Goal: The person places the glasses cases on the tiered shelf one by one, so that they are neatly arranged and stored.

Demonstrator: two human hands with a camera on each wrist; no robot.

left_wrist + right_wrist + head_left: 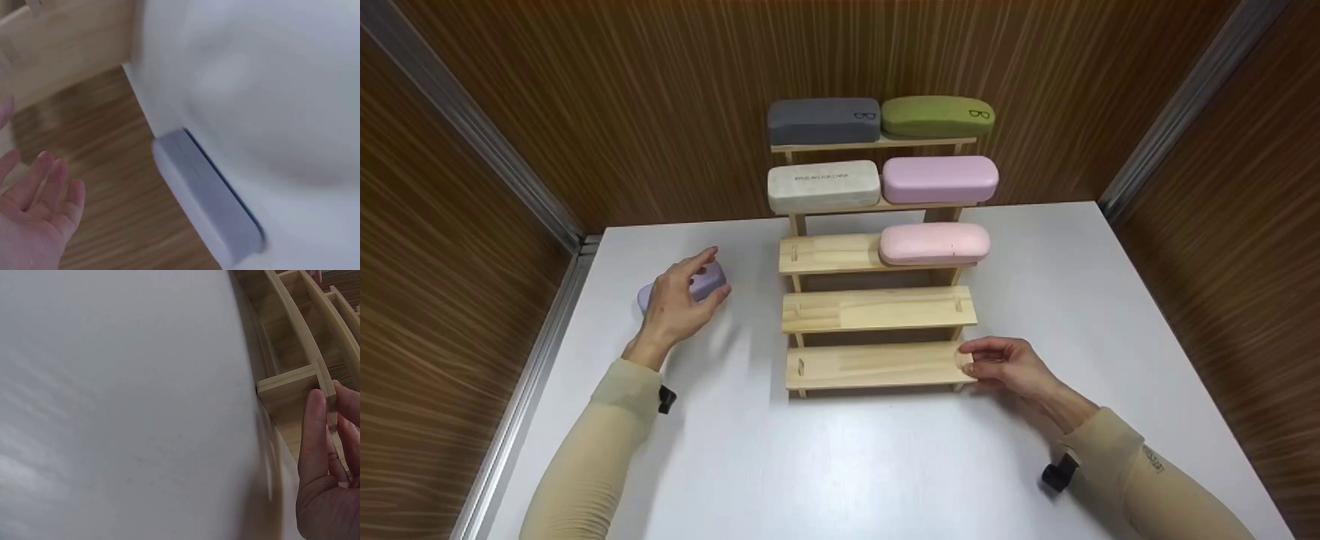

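Observation:
My left hand (pixel 675 304) is over a lavender glasses case (pixel 707 281) on the left of the table. In the left wrist view its extended fingers (pixel 56 185) stand apart from the case (pixel 197 191). With thumb and fingers, my right hand (pixel 1012 367) pinches the right end of the lowest step of a wooden tiered rack (pixel 877 365). The right wrist view shows the thumb (pixel 314 433) against that step's end (pixel 324 385).
Upper steps hold a grey case (pixel 823 124), a green case (pixel 937 117), a white case (pixel 823 189), a lilac case (pixel 940 180) and a pink case (pixel 934 244). Wood-patterned panels (pixel 660 112) enclose the white table (pixel 840 465) at the back and sides.

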